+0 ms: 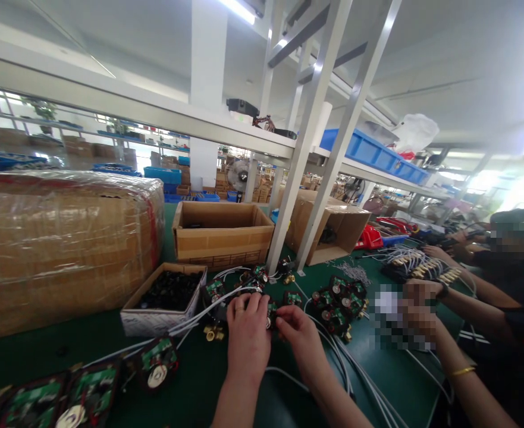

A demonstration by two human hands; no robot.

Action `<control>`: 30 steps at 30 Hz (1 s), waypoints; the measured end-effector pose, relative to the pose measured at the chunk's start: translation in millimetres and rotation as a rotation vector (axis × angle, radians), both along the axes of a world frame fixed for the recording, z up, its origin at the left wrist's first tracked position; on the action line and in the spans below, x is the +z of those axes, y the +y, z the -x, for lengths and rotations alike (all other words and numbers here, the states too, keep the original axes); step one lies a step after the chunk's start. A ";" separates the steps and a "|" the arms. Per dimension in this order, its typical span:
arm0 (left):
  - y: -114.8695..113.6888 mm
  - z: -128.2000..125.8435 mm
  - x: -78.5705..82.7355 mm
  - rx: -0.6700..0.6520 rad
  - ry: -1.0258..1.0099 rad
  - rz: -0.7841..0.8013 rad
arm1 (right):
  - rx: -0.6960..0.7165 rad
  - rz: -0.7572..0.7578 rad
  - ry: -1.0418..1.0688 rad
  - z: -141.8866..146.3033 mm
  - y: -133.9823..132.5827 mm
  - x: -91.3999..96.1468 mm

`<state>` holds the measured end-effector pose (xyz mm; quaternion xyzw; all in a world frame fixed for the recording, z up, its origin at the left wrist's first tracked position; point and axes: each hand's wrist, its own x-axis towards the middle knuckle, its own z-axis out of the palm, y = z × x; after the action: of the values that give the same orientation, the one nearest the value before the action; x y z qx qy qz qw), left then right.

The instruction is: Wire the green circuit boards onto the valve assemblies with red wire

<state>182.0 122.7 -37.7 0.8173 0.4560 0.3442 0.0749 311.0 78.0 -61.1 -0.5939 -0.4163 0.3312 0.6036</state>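
Observation:
My left hand (248, 336) is curled over a small unit with a green circuit board (270, 313), mostly hidden by the fingers. At its right edge, my right hand (301, 339) has thumb and forefinger closed in a pinch; what lies between those fingertips is too small to make out. A brass fitting (213, 333) lies just left of my left hand, near a bundle of grey-white cables (190, 324). Similar board units (339, 303) with brass fittings are grouped right of my hands, and more units (157, 362) rest at the front left.
An open box of small black parts (170, 288) stands left of my hands. Behind are an open carton (223, 232) and metal shelf posts (306, 154). A wrapped carton (65, 249) fills the left. At right, co-workers' arms (471, 303) reach over the green bench.

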 end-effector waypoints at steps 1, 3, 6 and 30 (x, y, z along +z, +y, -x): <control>-0.4 0.0 0.6 -0.003 -0.003 -0.003 | -0.001 0.003 -0.026 -0.1 1.6 0.7; -0.7 0.3 1.1 -0.007 -0.005 -0.009 | -0.006 0.015 -0.083 -0.2 4.2 1.8; 0.1 1.0 -0.5 -0.019 0.000 -0.010 | -0.018 0.037 -0.172 -0.1 6.6 3.3; 1.4 3.0 1.9 -0.027 -0.026 0.035 | 0.719 0.203 -0.970 -27.5 51.1 96.1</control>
<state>179.0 124.1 -35.8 0.8174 0.4500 0.3456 0.1000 338.6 129.1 35.0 -0.5539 -0.7843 0.2439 0.1363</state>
